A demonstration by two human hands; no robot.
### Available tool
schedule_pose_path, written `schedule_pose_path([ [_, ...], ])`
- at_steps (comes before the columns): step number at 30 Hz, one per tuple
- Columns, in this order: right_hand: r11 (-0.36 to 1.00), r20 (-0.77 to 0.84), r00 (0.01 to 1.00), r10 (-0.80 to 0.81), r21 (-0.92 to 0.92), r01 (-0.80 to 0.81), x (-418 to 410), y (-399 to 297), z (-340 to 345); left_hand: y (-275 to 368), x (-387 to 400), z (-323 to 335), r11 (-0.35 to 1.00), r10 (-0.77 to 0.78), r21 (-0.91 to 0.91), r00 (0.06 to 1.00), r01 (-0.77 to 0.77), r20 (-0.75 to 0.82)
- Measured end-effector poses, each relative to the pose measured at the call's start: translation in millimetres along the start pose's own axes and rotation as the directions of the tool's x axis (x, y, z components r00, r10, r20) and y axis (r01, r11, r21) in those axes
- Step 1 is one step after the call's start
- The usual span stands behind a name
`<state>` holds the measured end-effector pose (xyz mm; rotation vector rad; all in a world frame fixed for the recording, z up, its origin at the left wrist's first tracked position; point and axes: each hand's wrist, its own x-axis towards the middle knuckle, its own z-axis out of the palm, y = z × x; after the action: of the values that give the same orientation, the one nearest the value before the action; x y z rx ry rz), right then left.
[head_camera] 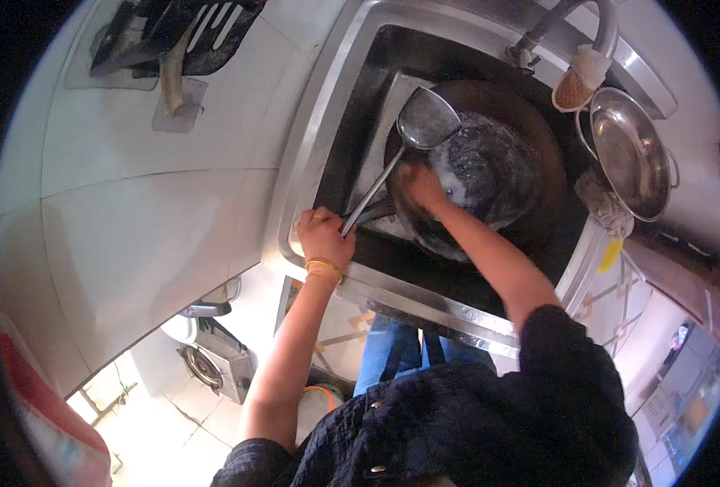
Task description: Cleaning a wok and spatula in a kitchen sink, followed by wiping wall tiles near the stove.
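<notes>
A dark wok [542, 158] with cloudy, swirling water [488, 164] in it sits in a deep steel sink [326, 115]. My left hand [326, 237] is closed at the sink's left front corner, around the handle of a metal wok spatula [428, 119]; the wok's dark handle [372, 212] runs to the same spot. The spatula's blade lies over the wok's left rim. Inside the wok, at its left side, is my right hand [419, 185], blurred; its fingers are not clear, and whether it holds something cannot be told.
A curved faucet [606, 30] with a cloth-wrapped end [579, 76] rises at the back right. Beside it a two-handled steel pan [631, 152] leans on the right, near a crumpled grey cloth [606, 210]. Dark slotted utensils [213, 36] hang on the left tiled wall.
</notes>
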<state>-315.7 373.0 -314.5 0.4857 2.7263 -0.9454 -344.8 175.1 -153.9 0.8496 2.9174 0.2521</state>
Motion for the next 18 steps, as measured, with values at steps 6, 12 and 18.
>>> schedule_pose_path([
  [6, 0.888, -0.382, 0.882, 0.276, 0.453, -0.081, 27.1, -27.9, 17.1, 1.8, -0.4, -2.4, 1.000, 0.007, 0.004, 1.000, -0.007, -0.008],
  [12, 0.939, 0.255, 0.920, 0.297, -0.252, -0.233, -111.3, 74.7, -52.6, -4.8, -4.2, -2.2, 1.000, 0.010, -0.010, 0.999, -0.010, -0.048],
  [18, 0.835, -0.304, 0.933, 0.195, -0.447, -0.320, 17.8, 184.8, -76.7, 10.7, 6.7, -0.7, 0.998, 0.028, -0.049, 1.000, -0.028, -0.005],
])
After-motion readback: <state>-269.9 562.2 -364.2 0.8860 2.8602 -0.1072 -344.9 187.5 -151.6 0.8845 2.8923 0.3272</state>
